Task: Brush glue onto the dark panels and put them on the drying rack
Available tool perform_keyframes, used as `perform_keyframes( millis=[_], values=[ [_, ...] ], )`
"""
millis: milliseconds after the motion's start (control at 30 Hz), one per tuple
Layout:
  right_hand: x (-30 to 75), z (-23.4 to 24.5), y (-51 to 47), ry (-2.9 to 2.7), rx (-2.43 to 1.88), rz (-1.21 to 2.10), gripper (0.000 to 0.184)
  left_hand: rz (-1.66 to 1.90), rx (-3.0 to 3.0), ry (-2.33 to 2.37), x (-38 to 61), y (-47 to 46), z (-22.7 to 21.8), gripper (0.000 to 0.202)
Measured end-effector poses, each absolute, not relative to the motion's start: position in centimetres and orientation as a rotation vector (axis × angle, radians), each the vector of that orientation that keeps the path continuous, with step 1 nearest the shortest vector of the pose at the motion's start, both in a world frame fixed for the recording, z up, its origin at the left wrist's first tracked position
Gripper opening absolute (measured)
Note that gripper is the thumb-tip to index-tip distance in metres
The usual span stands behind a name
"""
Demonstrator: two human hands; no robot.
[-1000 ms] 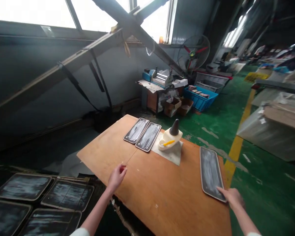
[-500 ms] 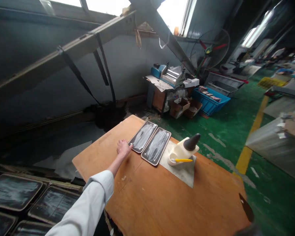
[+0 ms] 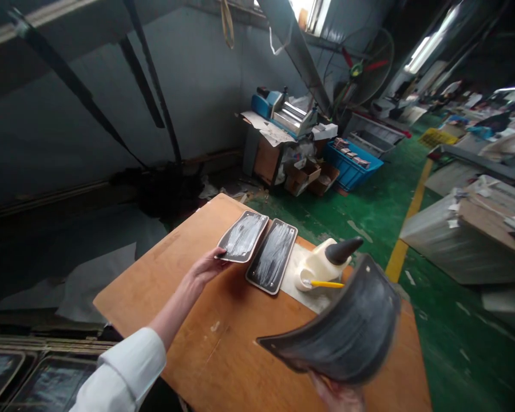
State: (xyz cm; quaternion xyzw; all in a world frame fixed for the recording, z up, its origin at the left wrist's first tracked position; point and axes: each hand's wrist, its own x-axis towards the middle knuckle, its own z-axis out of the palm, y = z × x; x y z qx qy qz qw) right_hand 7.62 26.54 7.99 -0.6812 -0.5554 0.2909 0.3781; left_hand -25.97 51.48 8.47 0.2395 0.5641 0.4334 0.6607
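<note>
My left hand (image 3: 208, 266) pinches the near left corner of a dark rectangular panel (image 3: 244, 236) with pale smears and a light edge, which is lifted and slightly bowed. Beside it a similar dark panel (image 3: 272, 256) lies flat on the wooden table (image 3: 236, 337). At the lower right my right hand (image 3: 337, 393) grips a third, larger-looking curved dark panel (image 3: 343, 320) from below; most of its fingers are hidden. Behind that panel lies a cream bottle with a black cone tip (image 3: 326, 260), with a yellow-handled brush (image 3: 326, 284) in its opening, on a pale sheet (image 3: 298, 269).
More dark panels (image 3: 47, 383) lie on a rack at the lower left. Beyond the table are a roller machine (image 3: 289, 114), cardboard boxes (image 3: 301, 176), a blue crate (image 3: 352, 166) and a large fan (image 3: 360, 68). Workbenches (image 3: 467, 240) line the right side.
My left hand has raised the left panel's near end off the table. My right hand has come into view with a curved panel. The camera view has shifted down.
</note>
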Motion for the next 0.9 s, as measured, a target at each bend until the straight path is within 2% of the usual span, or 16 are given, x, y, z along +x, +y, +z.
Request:
perform_keyframes(
  millis=[100, 267, 367, 900],
  values=[
    [3.7, 10.0, 31.8, -1.421, -1.533, 1.048, 0.023, 1.147, 0.067, 0.894, -24.1, 48.9, 7.1, 0.013],
    [0.4, 11.9, 38.6, -1.454, -1.267, 1.149, 0.025, 1.152, -0.086, 0.877, -21.7, 46.6, 6.0, 0.007],
    [0.5, 11.2, 39.8, -1.455, -1.202, 1.17, 0.029, 1.119, -0.101, 0.857, -21.6, 46.5, 6.4, 0.003],
    [1.3, 4.1, 43.2, -1.222, -1.222, 1.386, 0.031, 0.907, 0.036, 0.863, -21.6, 48.7, 6.2, 0.007]
  ],
)
